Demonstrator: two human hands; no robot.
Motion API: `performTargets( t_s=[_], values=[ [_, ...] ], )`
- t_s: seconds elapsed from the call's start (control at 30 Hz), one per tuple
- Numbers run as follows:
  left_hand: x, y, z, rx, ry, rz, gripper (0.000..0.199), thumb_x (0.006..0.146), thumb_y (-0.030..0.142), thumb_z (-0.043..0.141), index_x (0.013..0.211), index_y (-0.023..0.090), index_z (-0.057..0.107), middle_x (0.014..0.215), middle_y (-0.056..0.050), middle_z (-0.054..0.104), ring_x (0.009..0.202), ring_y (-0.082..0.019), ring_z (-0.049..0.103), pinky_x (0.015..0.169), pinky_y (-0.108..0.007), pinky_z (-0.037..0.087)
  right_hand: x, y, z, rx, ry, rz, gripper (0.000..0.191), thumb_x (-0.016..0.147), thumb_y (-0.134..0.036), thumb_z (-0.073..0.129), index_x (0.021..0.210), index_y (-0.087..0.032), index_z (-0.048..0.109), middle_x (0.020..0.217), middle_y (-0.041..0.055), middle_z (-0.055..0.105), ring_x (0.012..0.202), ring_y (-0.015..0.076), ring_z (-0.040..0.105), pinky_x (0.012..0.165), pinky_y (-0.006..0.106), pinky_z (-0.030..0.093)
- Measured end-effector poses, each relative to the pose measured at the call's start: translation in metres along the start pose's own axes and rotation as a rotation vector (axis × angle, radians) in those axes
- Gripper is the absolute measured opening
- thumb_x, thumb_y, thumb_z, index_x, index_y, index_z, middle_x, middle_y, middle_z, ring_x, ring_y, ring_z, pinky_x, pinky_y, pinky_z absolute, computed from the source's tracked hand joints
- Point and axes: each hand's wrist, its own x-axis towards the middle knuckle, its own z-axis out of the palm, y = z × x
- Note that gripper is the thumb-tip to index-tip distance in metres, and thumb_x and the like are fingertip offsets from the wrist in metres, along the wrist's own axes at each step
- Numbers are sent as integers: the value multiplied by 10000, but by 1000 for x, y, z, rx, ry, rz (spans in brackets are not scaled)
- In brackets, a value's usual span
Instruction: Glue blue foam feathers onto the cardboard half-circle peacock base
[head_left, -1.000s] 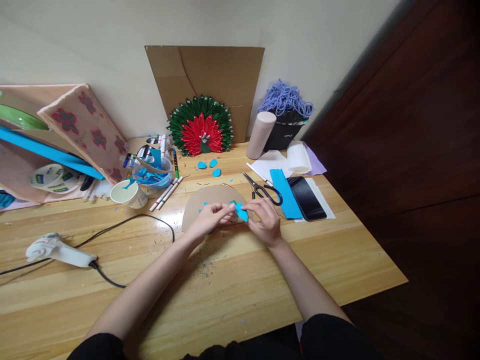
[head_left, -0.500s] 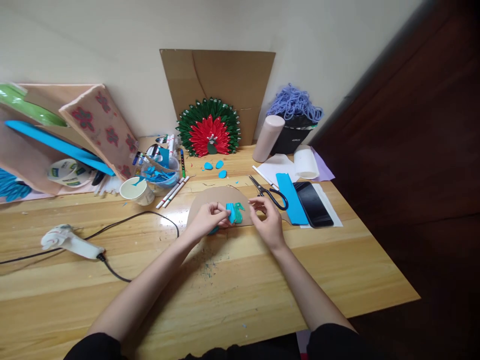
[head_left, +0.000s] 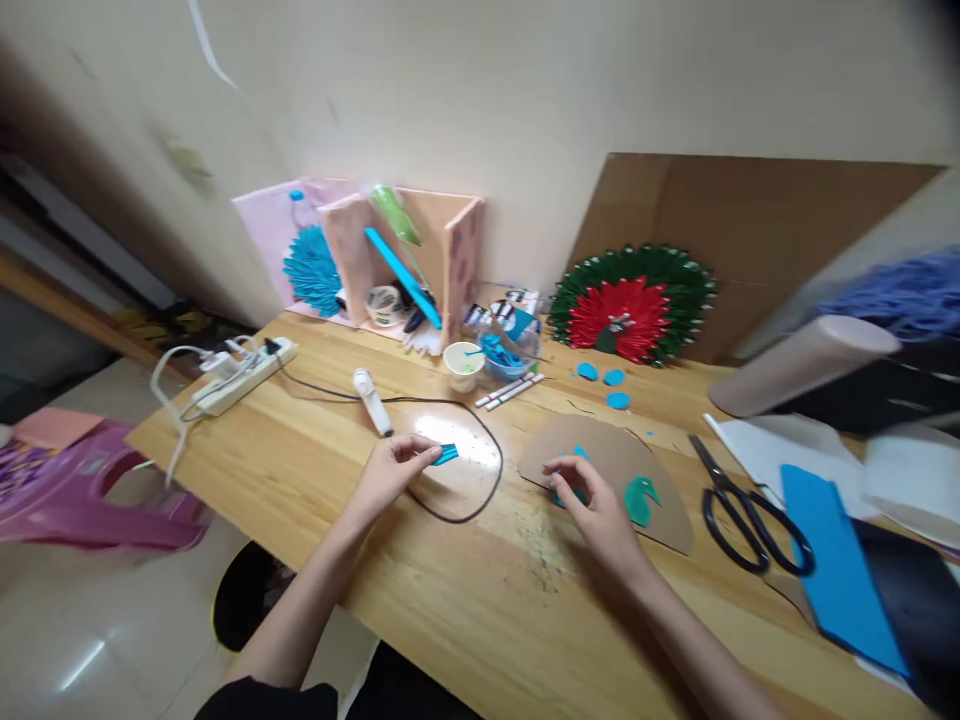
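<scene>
My left hand [head_left: 394, 478] pinches a small blue paper piece [head_left: 447, 455] between thumb and fingers, above the table left of the cardboard. My right hand [head_left: 598, 505] hovers over the rounded cardboard [head_left: 540, 445], thumb and fingers apart with nothing visible between them. Beneath its fingers, blue bits lie partly hidden on the cardboard. A green bird-shaped cutout [head_left: 640, 501] rests on the cardboard to the right of that hand. Beyond my left hand lies a white glue gun [head_left: 371, 400], its black cord [head_left: 501, 465] looping across the table.
Black-handled scissors [head_left: 742, 510] and a blue strip [head_left: 840, 560] lie at the right. Blue ovals [head_left: 614, 378], a paper cup [head_left: 463, 368] and markers [head_left: 510, 391] sit farther back. A red-and-green peacock decoration [head_left: 630, 310] leans at the wall. A power strip [head_left: 244, 378] lies at the left edge.
The view has swung left. My left hand has moved away leftward from the cardboard with the blue piece. The green cutout lies apart from that piece, and my right hand is now left of the cutout.
</scene>
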Motion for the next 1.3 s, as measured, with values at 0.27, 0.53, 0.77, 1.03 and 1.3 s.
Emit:
performTargets(
  t_s=[0.27, 0.53, 0.77, 1.03, 1.3],
  values=[
    [-14, -61, -81, -12, 511, 45, 261, 649, 377, 670, 729, 131, 701, 649, -44, 681, 559, -141, 573, 539, -236, 428, 99, -49, 147, -157, -268, -212, 338, 747, -368, 566, 1004, -153, 520, 1012, 112, 590, 862, 199, 588, 789, 346, 457],
    [-5, -80, -108, -2, 669, 91, 218, 686, 333, 635, 735, 128, 692, 725, -79, 704, 668, -187, 639, 636, -275, 473, 128, -65, 235, -220, -265, -270, 251, 722, -325, 567, 886, -139, 599, 842, 103, 638, 814, 238, 580, 745, 340, 421],
    [8, -87, -111, 14, 695, 103, 245, 684, 355, 641, 751, 125, 690, 744, -91, 705, 673, -191, 639, 660, -289, 482, 90, -55, 197, -52, -310, -302, 352, 832, -405, 433, 1003, -150, 605, 842, 58, 639, 720, 177, 573, 663, 273, 435],
    [11, -90, -109, 31, 692, 103, 263, 672, 389, 639, 745, 141, 686, 690, -51, 683, 590, -147, 587, 591, -253, 454, 58, -45, 182, 120, -458, -187, 331, 828, -418, 453, 910, -143, 617, 714, 19, 573, 606, 131, 524, 602, 239, 440],
    [10, -90, -108, 47, 663, 115, 288, 676, 420, 633, 738, 146, 692, 669, -40, 673, 568, -138, 563, 557, -241, 432, 60, -46, 185, 103, -501, -102, 346, 817, -455, 430, 863, -153, 592, 772, 44, 604, 588, 138, 530, 557, 242, 436]
  ],
)
